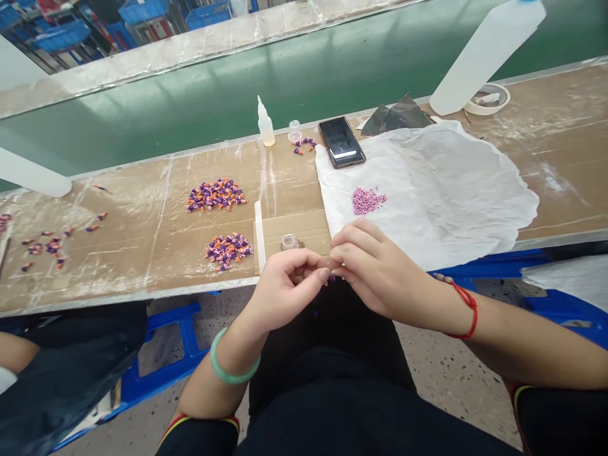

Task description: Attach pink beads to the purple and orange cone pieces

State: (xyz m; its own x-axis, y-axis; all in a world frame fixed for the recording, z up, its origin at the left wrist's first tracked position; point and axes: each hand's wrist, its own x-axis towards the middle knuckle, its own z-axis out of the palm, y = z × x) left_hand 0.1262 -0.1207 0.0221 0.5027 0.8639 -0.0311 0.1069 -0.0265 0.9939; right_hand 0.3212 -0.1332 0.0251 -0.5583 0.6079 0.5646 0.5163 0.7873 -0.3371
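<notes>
My left hand and my right hand meet in front of the bench edge, fingertips pinched together on a tiny purple piece. Behind them stands a small glass jar on a cardboard sheet. Two heaps of purple and orange pieces lie to the left. A cluster of pink beads rests on a crumpled white cloth, right of my fingers. A jade bangle circles my left wrist, and a red string circles my right.
A glue bottle, a small glass cup and a phone stand along the far bench edge. Loose pieces lie at the bench's left. A tape roll sits far right. Another person's dark sleeve shows lower left, above a blue stool.
</notes>
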